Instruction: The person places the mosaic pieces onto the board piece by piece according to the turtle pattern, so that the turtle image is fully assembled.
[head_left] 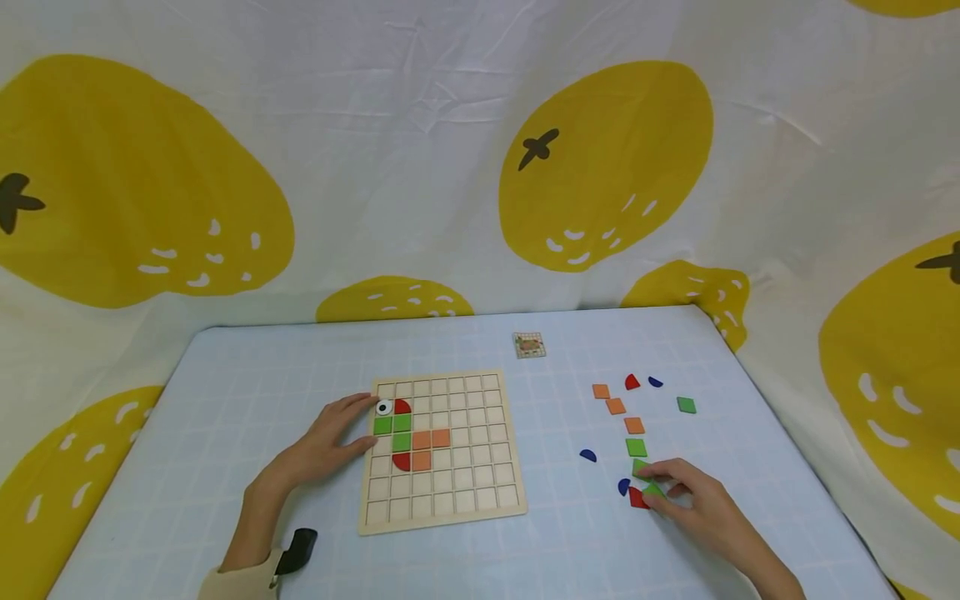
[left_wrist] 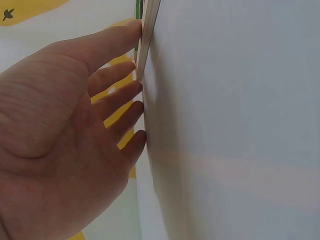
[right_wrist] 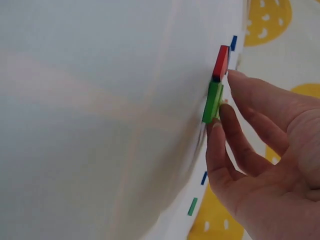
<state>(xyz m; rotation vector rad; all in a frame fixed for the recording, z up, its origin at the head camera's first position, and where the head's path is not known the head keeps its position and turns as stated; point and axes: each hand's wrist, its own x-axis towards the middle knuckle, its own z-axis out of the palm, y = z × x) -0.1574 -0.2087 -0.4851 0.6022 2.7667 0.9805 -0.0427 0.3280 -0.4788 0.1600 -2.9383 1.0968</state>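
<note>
My left hand (head_left: 326,446) rests at the left edge of a wooden grid board (head_left: 480,492), thumb and fingertips spread along its rim. In the left wrist view the thumb meets the board's side. On the board lie a round eye tile (head_left: 384,407), green squares (head_left: 402,442), orange squares (head_left: 441,437) and red quarter-round tiles (head_left: 401,461). Right of the board, my right hand (head_left: 701,504) holds a green square tile (head_left: 655,490) between thumb and curled fingers, low over the table. A red tile (right_wrist: 220,62) lies right beside it, and the index fingertip overlaps another green square (head_left: 640,469).
Loose orange squares (head_left: 601,391), blue half-round tiles (head_left: 588,456), a red tile (head_left: 632,382) and a green square (head_left: 686,405) lie scattered on the table's right side. A small picture card (head_left: 529,345) is behind the board. A fruit-printed cloth (head_left: 435,167) hangs behind.
</note>
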